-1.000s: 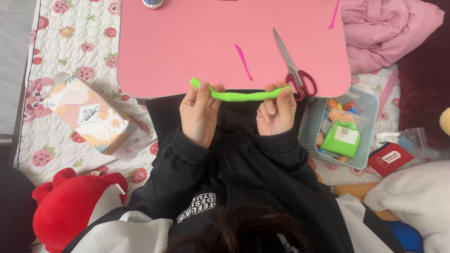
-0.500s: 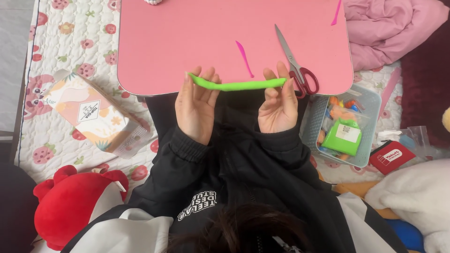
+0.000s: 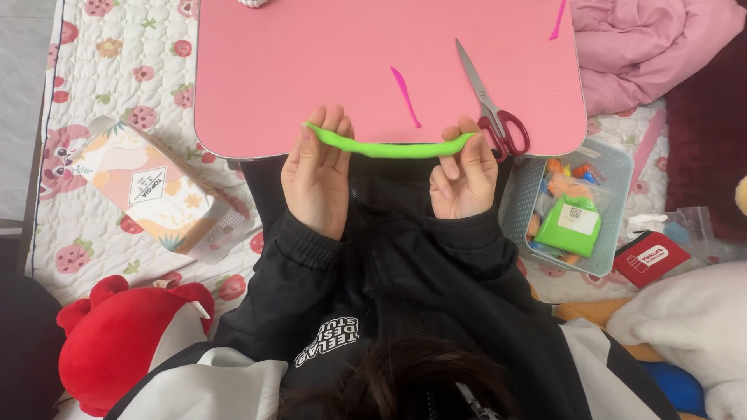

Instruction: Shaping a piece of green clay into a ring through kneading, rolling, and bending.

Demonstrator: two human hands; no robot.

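A long green clay rope (image 3: 389, 148) stretches between my two hands just at the near edge of the pink tabletop (image 3: 311, 62). My left hand (image 3: 317, 175) holds its left end, palm turned up with the fingers under the clay. My right hand (image 3: 464, 171) pinches the right end between thumb and fingers. The rope sags slightly in the middle. Both sleeves are black.
Red-handled scissors (image 3: 490, 109) and a thin pink modelling stick (image 3: 405, 96) lie on the tabletop. A clear basket (image 3: 517, 202) of clay packs sits at the right, a patterned box (image 3: 156, 190) at the left, a red plush toy (image 3: 124, 334) below it.
Both hands have risen and moved slightly apart, and the green rope is now longer, thinner and straighter than a second ago.
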